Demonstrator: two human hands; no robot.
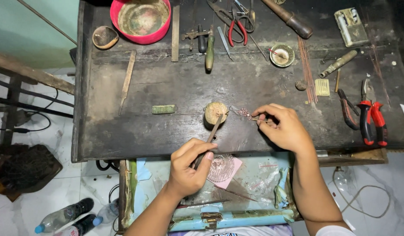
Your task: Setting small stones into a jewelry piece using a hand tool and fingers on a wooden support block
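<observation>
My left hand (189, 166) grips a thin dark tool (212, 136) like a pen, its tip resting on a small round pale block (216, 112) on the dark wooden workbench (167, 87). My right hand (282, 126) pinches a slim pair of tweezers that hold a small pinkish wire ornament (244, 113) just right of the block. Below the bench edge lies an open light-blue drawer (237, 218) holding a small clear glass dish (221, 168) on pink paper.
At the back stand a pink bowl (143, 19), a small brown bowl (105, 37), files, red-handled scissors (237, 27) and a small round tin (282, 55). Red-handled pliers (372, 120) lie at the right. Thin copper wires (307, 67) lie nearby. Plastic bottles (64, 216) lie on the floor.
</observation>
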